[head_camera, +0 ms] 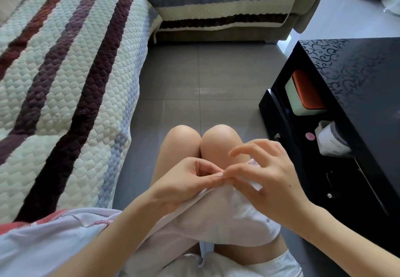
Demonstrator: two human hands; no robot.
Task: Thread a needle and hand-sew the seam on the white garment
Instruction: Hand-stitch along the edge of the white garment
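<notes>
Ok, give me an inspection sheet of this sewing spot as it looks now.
Surface: lap, white garment draped over it.
Job's things: needle at the garment's folded edge; thread too fine to see.
Clutter: orange-lidded box and white container on the shelf of the black table.
Hands: left hand pinches the garment edge; right hand pinches the needle.
Cables: nothing seen.
Surroundings: striped sofa cover, grey tiled floor.

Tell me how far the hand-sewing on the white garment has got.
Done: the needle looks past threading, since it is already at the fabric, though no thread shows. In hand: the left hand pinches the edge of the white garment while the right hand pinches the needle there. Left: the seam itself; no finished stitches are visible, so progress cannot be judged.
</notes>
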